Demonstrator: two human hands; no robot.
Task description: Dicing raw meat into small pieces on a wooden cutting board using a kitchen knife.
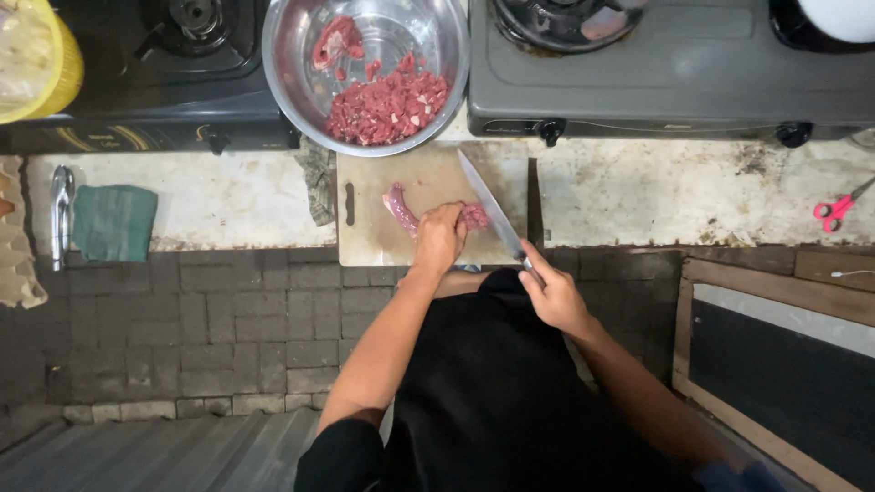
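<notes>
A strip of raw red meat (399, 206) lies on a pale cutting board (374, 239) at the counter's edge. My left hand (440, 239) presses down on the meat's near end. My right hand (552, 293) grips the handle of a long kitchen knife (485, 202), whose blade angles up and left, resting against the meat beside my left fingers. Just behind the board stands a steel bowl (292, 82) holding several small cubes of cut meat (387, 105) and one larger piece.
Two gas stoves flank the bowl: a dark stove (137, 91) at left, a grey stove (674, 77) at right. A yellow basket (41, 55), green cloth (113, 221) and metal tongs (60, 210) lie left. Pink scissors (837, 208) rest far right.
</notes>
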